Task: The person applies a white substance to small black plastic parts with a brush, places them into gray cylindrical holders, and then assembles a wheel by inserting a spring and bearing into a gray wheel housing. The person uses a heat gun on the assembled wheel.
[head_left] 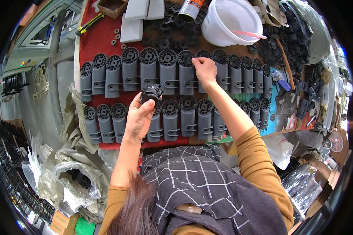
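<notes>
Held part: we see a small black toothed plastic wheel piece (151, 93) just left of frame centre, pinched at the fingertips of the left hand (139, 117); possibly more than one piece, we cannot tell.
Left hand: closed around the black piece, raised just above the lower row of grey housings, palm toward the camera; we judge it is held there as a ready supply.
Right hand: the right hand (204, 68) sits at upper centre, fingertips pressed on the round black-capped top of one grey plastic cylindrical housing (202, 72) in the upper row; fingers curled, and we cannot tell if anything is between them.
Rows: two rows of grey housings (168, 70) lie side by side across the red-covered worktable (96, 41), caps all facing the top of the frame, likely so each top can be reached in turn.
Loose stock: a heap of black toothed parts (166, 27) lies at top centre, just behind the upper row.
Surroundings: a white plastic bucket (227, 21) stands at upper right of centre, grey rectangular blocks (135, 17) upper left of centre, a spray can (190, 8) between them, and a crumpled plastic sack (78, 176) at lower left.
</notes>
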A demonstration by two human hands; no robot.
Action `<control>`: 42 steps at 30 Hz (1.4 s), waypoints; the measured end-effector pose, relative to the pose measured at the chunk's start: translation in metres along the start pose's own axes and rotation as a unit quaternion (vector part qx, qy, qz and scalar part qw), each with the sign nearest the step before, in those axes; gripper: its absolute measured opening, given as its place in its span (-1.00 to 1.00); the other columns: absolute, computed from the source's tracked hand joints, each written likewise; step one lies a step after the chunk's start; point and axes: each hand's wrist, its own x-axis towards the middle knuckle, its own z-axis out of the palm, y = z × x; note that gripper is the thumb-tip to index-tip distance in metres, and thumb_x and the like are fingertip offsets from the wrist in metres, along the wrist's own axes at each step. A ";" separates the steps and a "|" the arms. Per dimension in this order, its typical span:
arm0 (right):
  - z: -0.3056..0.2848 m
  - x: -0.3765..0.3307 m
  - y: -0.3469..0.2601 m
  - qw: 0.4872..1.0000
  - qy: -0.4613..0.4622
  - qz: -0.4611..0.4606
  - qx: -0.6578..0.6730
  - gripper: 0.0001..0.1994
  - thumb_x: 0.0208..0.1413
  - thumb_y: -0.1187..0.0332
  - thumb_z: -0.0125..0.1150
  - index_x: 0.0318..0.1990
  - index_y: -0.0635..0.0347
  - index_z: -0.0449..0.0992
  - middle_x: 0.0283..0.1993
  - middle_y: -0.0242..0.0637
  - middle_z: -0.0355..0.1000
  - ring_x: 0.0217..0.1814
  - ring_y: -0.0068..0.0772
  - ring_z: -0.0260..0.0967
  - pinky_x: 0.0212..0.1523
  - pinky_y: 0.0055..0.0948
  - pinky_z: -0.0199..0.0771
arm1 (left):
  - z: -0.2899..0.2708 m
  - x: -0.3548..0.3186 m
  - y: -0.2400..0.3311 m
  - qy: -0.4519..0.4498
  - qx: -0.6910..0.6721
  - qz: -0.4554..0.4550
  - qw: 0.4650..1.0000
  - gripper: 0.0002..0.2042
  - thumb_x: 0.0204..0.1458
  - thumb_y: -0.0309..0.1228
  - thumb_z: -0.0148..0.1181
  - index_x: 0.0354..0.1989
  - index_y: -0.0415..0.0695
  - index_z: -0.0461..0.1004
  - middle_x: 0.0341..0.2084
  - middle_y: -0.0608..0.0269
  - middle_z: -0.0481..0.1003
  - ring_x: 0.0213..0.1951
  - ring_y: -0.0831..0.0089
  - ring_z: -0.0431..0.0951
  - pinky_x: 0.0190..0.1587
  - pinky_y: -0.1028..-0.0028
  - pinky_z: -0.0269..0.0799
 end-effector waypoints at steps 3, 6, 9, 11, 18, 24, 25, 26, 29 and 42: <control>0.005 0.002 0.003 0.986 0.028 -0.091 -0.141 -0.77 0.01 0.11 0.25 -0.32 0.00 0.68 -0.28 -0.27 0.52 -0.08 -0.10 0.40 -0.11 -0.10 0.27 | -0.010 -0.002 0.005 0.007 -0.002 0.004 1.000 -0.67 0.04 -0.49 0.26 0.00 -0.18 0.40 -0.13 0.19 0.52 -0.02 0.38 0.53 -0.12 0.58 0.50; -0.003 -0.005 0.003 0.937 0.068 -0.230 -0.255 -0.79 -0.04 0.18 0.32 -0.24 -0.05 0.65 -0.21 -0.33 0.42 -0.04 -0.19 0.30 -0.10 -0.16 0.22 | -0.017 -0.001 0.009 0.015 -0.013 0.012 1.000 -0.68 0.04 -0.49 0.25 -0.01 -0.18 0.41 -0.13 0.19 0.53 -0.02 0.40 0.53 -0.12 0.58 0.50; -0.007 -0.002 -0.003 0.914 0.052 -0.308 -0.260 -0.71 -0.11 0.24 0.38 -0.15 -0.07 0.60 -0.16 -0.38 0.33 -0.02 -0.26 0.23 -0.07 -0.21 0.17 | -0.020 0.001 0.012 0.019 -0.027 0.013 0.999 -0.69 0.05 -0.49 0.25 -0.01 -0.19 0.41 -0.12 0.18 0.53 -0.03 0.41 0.54 -0.13 0.59 0.51; -0.008 0.003 -0.008 0.900 0.030 -0.327 -0.286 -0.65 -0.16 0.25 0.41 -0.13 -0.05 0.58 -0.16 -0.39 0.31 -0.02 -0.27 0.22 -0.08 -0.21 0.16 | -0.022 0.003 0.014 0.024 -0.033 0.013 0.999 -0.69 0.05 -0.50 0.25 -0.01 -0.19 0.41 -0.12 0.17 0.53 -0.04 0.42 0.54 -0.14 0.60 0.51; -0.004 0.015 -0.010 0.896 0.007 -0.329 -0.298 -0.67 -0.19 0.21 0.43 -0.19 -0.04 0.60 -0.18 -0.39 0.31 -0.04 -0.27 0.24 -0.09 -0.21 0.16 | -0.029 0.012 0.014 0.039 -0.042 0.015 0.998 -0.68 0.06 -0.50 0.25 0.00 -0.19 0.41 -0.12 0.15 0.53 -0.08 0.46 0.55 -0.16 0.61 0.51; -0.005 0.018 -0.009 0.891 -0.006 -0.326 -0.315 -0.68 -0.21 0.20 0.43 -0.21 -0.04 0.61 -0.18 -0.39 0.33 -0.04 -0.26 0.25 -0.10 -0.20 0.18 | -0.027 0.019 0.015 0.038 -0.033 0.010 0.999 -0.69 0.05 -0.49 0.25 -0.01 -0.18 0.42 -0.11 0.18 0.53 -0.06 0.45 0.54 -0.14 0.60 0.49; -0.006 0.017 -0.010 0.893 -0.013 -0.324 -0.312 -0.68 -0.21 0.20 0.43 -0.21 -0.04 0.61 -0.18 -0.39 0.33 -0.04 -0.26 0.26 -0.10 -0.20 0.18 | -0.026 0.020 0.016 0.034 -0.028 0.011 0.999 -0.69 0.05 -0.49 0.26 -0.01 -0.18 0.42 -0.11 0.19 0.53 -0.05 0.45 0.53 -0.13 0.60 0.49; -0.009 0.017 -0.011 0.892 -0.010 -0.327 -0.313 -0.70 -0.18 0.21 0.42 -0.22 -0.04 0.62 -0.18 -0.40 0.34 -0.04 -0.26 0.26 -0.10 -0.20 0.19 | -0.025 0.020 0.016 0.033 -0.030 0.009 0.999 -0.68 0.05 -0.49 0.26 -0.01 -0.17 0.42 -0.11 0.20 0.53 -0.04 0.45 0.53 -0.13 0.59 0.48; -0.005 0.017 -0.014 0.892 -0.009 -0.354 -0.280 -0.76 -0.10 0.24 0.34 -0.22 -0.04 0.63 -0.18 -0.41 0.37 -0.06 -0.26 0.29 -0.11 -0.22 0.21 | -0.021 0.019 0.016 0.033 -0.024 0.008 0.999 -0.67 0.02 -0.49 0.28 -0.01 -0.16 0.42 -0.10 0.23 0.52 -0.01 0.43 0.52 -0.12 0.59 0.47; 0.017 0.003 -0.082 0.928 -0.144 -0.342 -0.039 -0.83 0.05 0.29 0.19 -0.30 0.14 0.61 -0.21 -0.26 0.48 -0.12 -0.22 0.40 -0.12 -0.24 0.37 | -0.016 0.025 0.019 0.045 -0.040 0.008 0.998 -0.67 0.05 -0.51 0.25 0.01 -0.18 0.42 -0.08 0.22 0.51 0.01 0.40 0.51 0.00 0.54 0.42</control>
